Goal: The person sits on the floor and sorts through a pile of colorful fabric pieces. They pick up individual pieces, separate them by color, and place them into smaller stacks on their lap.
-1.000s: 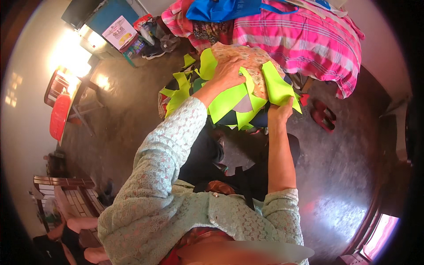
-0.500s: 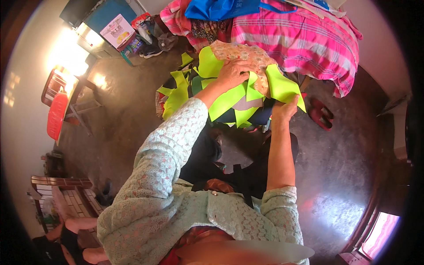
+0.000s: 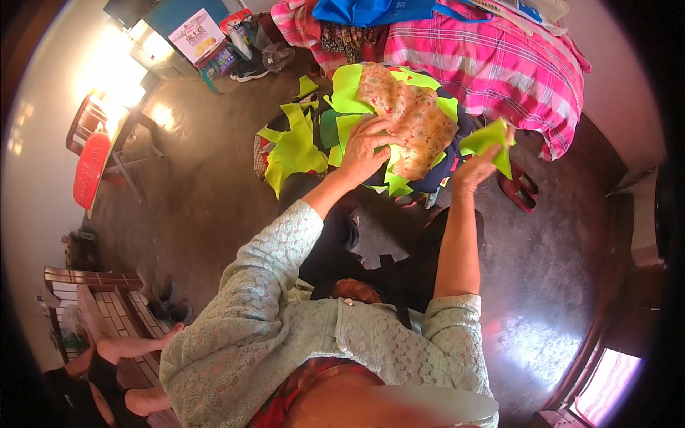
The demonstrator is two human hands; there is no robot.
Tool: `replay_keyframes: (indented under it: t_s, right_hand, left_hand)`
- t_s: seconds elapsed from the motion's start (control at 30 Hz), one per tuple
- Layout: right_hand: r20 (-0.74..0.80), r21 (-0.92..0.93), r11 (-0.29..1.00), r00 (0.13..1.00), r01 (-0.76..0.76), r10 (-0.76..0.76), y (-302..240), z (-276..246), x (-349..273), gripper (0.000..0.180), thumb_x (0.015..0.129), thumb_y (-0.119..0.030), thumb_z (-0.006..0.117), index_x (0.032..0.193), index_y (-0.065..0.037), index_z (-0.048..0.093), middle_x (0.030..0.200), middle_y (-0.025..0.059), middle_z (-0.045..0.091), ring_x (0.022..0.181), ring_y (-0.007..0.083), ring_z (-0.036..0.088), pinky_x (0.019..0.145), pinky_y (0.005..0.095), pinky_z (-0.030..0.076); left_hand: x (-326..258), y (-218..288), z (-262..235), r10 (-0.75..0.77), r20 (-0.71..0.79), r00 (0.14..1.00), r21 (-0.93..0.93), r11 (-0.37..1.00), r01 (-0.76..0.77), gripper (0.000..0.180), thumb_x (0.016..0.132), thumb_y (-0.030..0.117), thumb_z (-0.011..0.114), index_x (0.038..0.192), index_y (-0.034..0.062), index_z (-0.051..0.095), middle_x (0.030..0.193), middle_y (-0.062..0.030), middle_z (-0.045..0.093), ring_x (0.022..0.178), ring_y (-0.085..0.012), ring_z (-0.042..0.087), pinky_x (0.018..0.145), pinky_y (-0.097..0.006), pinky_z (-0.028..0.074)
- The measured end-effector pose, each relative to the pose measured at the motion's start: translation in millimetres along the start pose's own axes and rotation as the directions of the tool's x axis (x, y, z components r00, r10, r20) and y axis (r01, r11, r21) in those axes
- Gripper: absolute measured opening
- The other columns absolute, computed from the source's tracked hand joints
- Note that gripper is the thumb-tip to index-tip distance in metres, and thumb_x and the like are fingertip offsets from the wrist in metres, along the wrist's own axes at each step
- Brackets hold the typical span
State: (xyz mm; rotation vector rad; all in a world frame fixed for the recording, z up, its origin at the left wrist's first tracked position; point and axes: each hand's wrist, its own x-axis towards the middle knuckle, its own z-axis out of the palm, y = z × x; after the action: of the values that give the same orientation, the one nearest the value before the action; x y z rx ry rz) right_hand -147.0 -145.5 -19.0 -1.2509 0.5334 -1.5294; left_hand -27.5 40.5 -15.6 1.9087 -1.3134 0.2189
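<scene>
A heap of fabric scraps stands in front of me, mostly neon yellow-green pieces [image 3: 296, 146] with some dark ones. Across its top lies a peach piece of fabric with a small flower print [image 3: 410, 121]. My left hand [image 3: 365, 151] rests at the near left edge of that printed piece, fingers stretched out over the scraps. Off the heap's right side, my right hand [image 3: 477, 170] grips a neon yellow-green fabric scrap [image 3: 486, 138], which is folded and slightly blurred. Part of what lies under the printed piece is hidden.
Behind the heap is a pink plaid cloth [image 3: 492, 64] with a blue bag [image 3: 374, 11] on it. Dark red shoes [image 3: 519, 189] lie on the floor at right. A red stool [image 3: 91, 171] stands far left. Another person's legs [image 3: 135, 347] show at lower left.
My right hand has pulled the yellow-green scrap away to the right, off the heap. More of the printed piece is uncovered. My left hand has shifted slightly down toward me.
</scene>
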Motion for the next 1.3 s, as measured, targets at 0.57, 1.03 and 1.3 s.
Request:
replay_keyframes:
  t_s: [0.57,1.03,1.3]
  right_hand:
    - [0.306,-0.051,0.988,0.94,-0.145,0.154,23.0,19.2,-34.7,0.062,0.099,-0.05,0.036,0.126,0.003,0.054,0.119,0.0165,0.06,0.113,0.0246,0.055,0.101,0.0359,0.038]
    - [0.14,0.193,0.916,0.934,-0.351,0.329,28.5,10.5,-20.4,0.059,0.097,-0.05,0.037,0.114,0.002,0.057,0.105,0.0175,0.065,0.1,0.025,0.062,0.087,0.0344,0.046]
    - [0.164,0.183,0.908,0.922,-0.377,0.35,34.0,5.3,-16.9,0.058,0.098,-0.051,0.036,0.112,0.001,0.058,0.109,0.0164,0.065,0.103,0.024,0.062,0.088,0.0352,0.046]
  left_hand:
    - [-27.6,18.3,20.8,-0.753,0.169,0.636,-0.737,0.333,0.589,0.045,0.084,0.024,0.072,0.115,0.0003,0.049,0.094,-0.009,0.062,0.074,-0.0138,0.059,0.059,-0.026,0.049]
    - [-20.4,39.6,31.4,-0.672,0.286,0.683,-0.787,0.243,0.568,0.023,0.082,0.018,0.071,0.093,-0.0013,0.065,0.084,-0.0061,0.067,0.069,-0.0129,0.063,0.057,-0.027,0.051]
    - [21.2,53.9,-62.2,-0.576,0.129,0.807,-0.973,0.084,0.215,0.027,0.077,0.008,0.064,0.103,0.0012,0.061,0.1,-0.011,0.065,0.091,-0.0223,0.064,0.086,-0.038,0.052]
